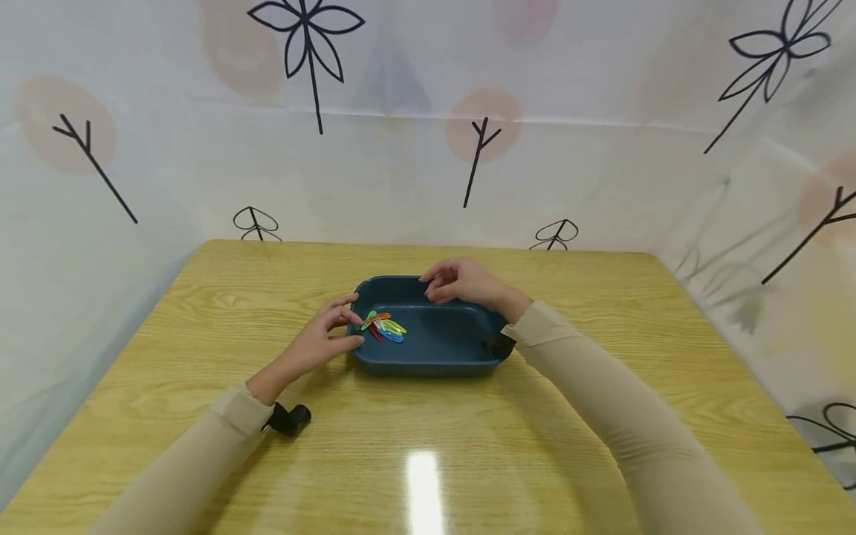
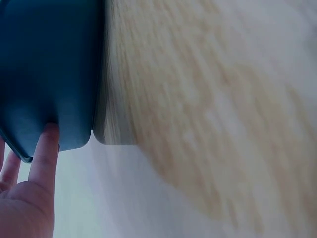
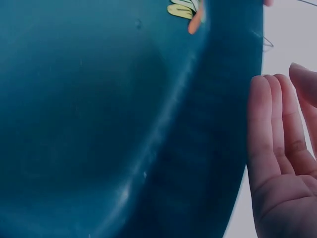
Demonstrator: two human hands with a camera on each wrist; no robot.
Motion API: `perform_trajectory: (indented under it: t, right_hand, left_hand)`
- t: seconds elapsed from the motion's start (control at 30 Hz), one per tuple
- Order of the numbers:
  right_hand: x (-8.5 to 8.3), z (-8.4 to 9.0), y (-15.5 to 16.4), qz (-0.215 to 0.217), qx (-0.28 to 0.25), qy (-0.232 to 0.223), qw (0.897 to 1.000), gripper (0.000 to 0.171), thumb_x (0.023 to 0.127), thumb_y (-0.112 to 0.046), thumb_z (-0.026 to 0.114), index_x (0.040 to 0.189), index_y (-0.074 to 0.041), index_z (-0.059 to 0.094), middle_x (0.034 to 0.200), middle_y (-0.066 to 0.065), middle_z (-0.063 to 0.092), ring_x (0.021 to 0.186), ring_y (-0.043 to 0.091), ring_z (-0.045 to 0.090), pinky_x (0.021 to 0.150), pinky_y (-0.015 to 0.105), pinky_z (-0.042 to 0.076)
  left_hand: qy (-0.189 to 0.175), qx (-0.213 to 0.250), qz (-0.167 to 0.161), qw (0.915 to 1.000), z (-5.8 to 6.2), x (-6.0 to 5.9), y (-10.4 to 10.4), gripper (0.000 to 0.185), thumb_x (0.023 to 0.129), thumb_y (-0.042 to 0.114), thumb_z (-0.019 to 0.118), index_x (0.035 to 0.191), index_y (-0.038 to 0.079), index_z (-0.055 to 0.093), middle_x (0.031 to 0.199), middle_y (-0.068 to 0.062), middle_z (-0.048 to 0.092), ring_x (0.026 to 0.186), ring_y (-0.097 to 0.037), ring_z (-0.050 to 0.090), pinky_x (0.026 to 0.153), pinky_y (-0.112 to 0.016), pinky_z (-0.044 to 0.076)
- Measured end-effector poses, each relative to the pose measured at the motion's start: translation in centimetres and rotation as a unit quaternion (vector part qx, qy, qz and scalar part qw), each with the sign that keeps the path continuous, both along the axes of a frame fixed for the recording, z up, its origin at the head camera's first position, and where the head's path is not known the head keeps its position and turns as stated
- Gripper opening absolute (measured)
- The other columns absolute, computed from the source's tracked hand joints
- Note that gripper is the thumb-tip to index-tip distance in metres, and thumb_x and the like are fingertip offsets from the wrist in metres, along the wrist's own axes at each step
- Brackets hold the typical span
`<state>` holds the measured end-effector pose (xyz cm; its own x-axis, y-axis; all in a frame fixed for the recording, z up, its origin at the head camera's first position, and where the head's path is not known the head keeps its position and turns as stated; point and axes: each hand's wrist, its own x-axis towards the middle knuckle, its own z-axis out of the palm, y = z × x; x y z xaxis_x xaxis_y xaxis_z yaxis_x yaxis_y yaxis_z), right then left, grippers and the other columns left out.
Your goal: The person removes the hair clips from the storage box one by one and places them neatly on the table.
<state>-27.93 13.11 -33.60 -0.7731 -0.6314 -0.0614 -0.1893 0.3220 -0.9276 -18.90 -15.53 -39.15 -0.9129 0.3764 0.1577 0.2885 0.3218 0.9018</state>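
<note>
- Hair clips (image 1: 383, 327), a small heap of coloured ones in green, orange, red, yellow and blue, lie in the left end of a dark blue tray (image 1: 441, 343), just past the left fingertips.
- Left hand (image 1: 325, 336) sits at the tray's left end; its fingers are apart and lightly bent, the forefinger reaching over the rim toward the clips and the thumb against the outer wall. Whether a fingertip actually touches a clip I cannot tell.
- From the left wrist view, one fingertip (image 2: 45, 144) presses the tray's outer wall (image 2: 49, 64) near its corner.
- Right hand (image 1: 461, 281) hovers over the tray's far rim, fingers relaxed, close together and curved, holding nothing.
- From the right wrist view, those fingers (image 3: 275, 124) lie straight and side by side just beside the tray's rim (image 3: 233, 74), with a glimpse of yellow and orange clips (image 3: 185, 9) beyond the fingertips inside the tray.
- Tray rests near the middle of a light wooden tabletop (image 1: 602, 312) with visible grain; a bright glare patch sits on the wood nearer than the wrists.
- Both arms wear beige sleeves (image 1: 602, 394), each with a small black wrist camera (image 1: 290, 418).
- Behind and to both sides of the table hangs a pale sheet (image 1: 602, 163) printed with black twigs, leaf outlines and faded pink blobs.
</note>
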Motion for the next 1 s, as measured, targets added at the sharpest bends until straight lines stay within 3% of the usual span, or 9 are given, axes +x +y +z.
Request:
perform_trajectory:
  t: [0.1, 0.3, 0.4, 0.7, 1.0]
  right_hand:
    - [-0.1, -0.6, -0.8, 0.022, 0.013, 0.015, 1.000, 0.035, 0.087, 0.002, 0.063, 0.119, 0.011, 0.054, 0.096, 0.020, 0.063, 0.094, 0.038, 0.060, 0.083, 0.044, 0.051]
    - [-0.5, -1.5, -2.2, 0.065, 0.030, 0.028, 0.997, 0.033, 0.085, 0.006, 0.062, 0.117, 0.013, 0.055, 0.105, 0.031, 0.058, 0.089, 0.025, 0.062, 0.081, 0.034, 0.052]
    - [-0.7, -1.9, -2.9, 0.088, 0.051, 0.046, 0.994, 0.030, 0.085, 0.008, 0.062, 0.114, 0.012, 0.057, 0.104, 0.029, 0.059, 0.088, 0.023, 0.062, 0.080, 0.032, 0.052]
    - [-1.3, -3.1, -4.8, 0.153, 0.129, 0.094, 0.975, 0.027, 0.083, 0.008, 0.064, 0.109, 0.006, 0.061, 0.100, 0.014, 0.062, 0.089, 0.021, 0.061, 0.078, 0.027, 0.052]
    - [-1.9, -3.9, -5.5, 0.177, 0.174, 0.137, 0.959, 0.033, 0.081, 0.007, 0.067, 0.113, 0.003, 0.062, 0.107, 0.013, 0.062, 0.093, 0.019, 0.060, 0.080, 0.025, 0.050]
  left_hand:
    - [0.001, 0.001, -0.001, 1.0000, 0.0, 0.0, 0.0, 0.025, 0.087, 0.008, 0.066, 0.105, -0.006, 0.056, 0.148, -0.011, 0.025, 0.123, -0.041, 0.039, 0.095, -0.047, 0.043]
    - [0.000, 0.004, -0.001, 1.0000, -0.2, -0.2, 0.0, 0.025, 0.087, 0.008, 0.065, 0.105, -0.006, 0.055, 0.148, -0.011, 0.025, 0.123, -0.042, 0.039, 0.095, -0.047, 0.042]
    - [-0.001, 0.008, -0.001, 1.0000, -0.2, -0.2, 0.0, 0.025, 0.087, 0.007, 0.065, 0.105, -0.007, 0.055, 0.148, -0.012, 0.025, 0.123, -0.041, 0.039, 0.095, -0.047, 0.042]
    - [-0.003, 0.010, 0.002, 0.9999, -0.1, -0.2, 0.1, 0.024, 0.087, 0.007, 0.065, 0.105, -0.007, 0.055, 0.148, -0.011, 0.026, 0.124, -0.041, 0.038, 0.096, -0.049, 0.041]
    - [-0.004, 0.013, -0.004, 0.9999, -0.1, -0.2, 0.1, 0.024, 0.088, 0.007, 0.064, 0.105, -0.008, 0.054, 0.148, -0.012, 0.024, 0.125, -0.042, 0.036, 0.096, -0.049, 0.041]
